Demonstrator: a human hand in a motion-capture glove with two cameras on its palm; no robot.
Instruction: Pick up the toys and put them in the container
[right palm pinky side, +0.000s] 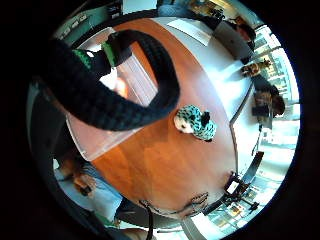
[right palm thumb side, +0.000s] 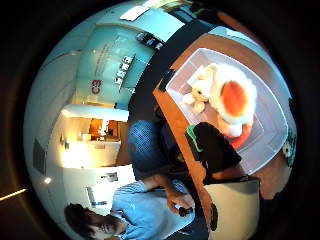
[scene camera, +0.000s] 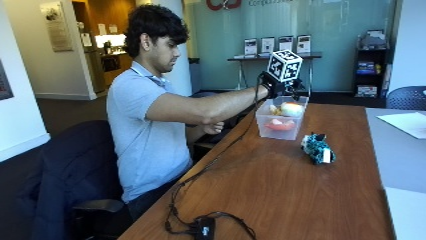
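- Outside view: a person is seated at a wooden table (scene camera: 279, 190), with the right arm stretched forward at about shoulder height, elbow nearly straight.
- The gloved right hand (scene camera: 271, 84) is held above the near rim of a clear plastic container (scene camera: 279, 131), apart from it; nothing is seen between the fingers.
- Whether the fingers are spread or curled cannot be told from any view; only a dark strap crosses the little finger side palm view, and a dark patch of glove (right palm thumb side: 215, 150) is seen in the thumb side palm view.
- The container is placed on the table well ahead of the person, upright and uncovered.
- Inside it a white plush toy with an orange patch (right palm thumb side: 232, 97) is seen lying against a small cream plush animal (right palm thumb side: 200, 90); both are also glimpsed through the wall in the outside view, with something orange-red low down.
- A teal and white spotted plush toy (scene camera: 317, 148) is left on the table, near the container on its side toward the camera, not touching it; it is also seen in the little finger side palm view (right palm pinky side: 196, 122), on bare wood beside the container's corner.
- The bare other hand (scene camera: 214, 128) is held close to the body, below the outstretched arm.
- A black cable with a small box (scene camera: 204, 227) is noted at the near table edge.
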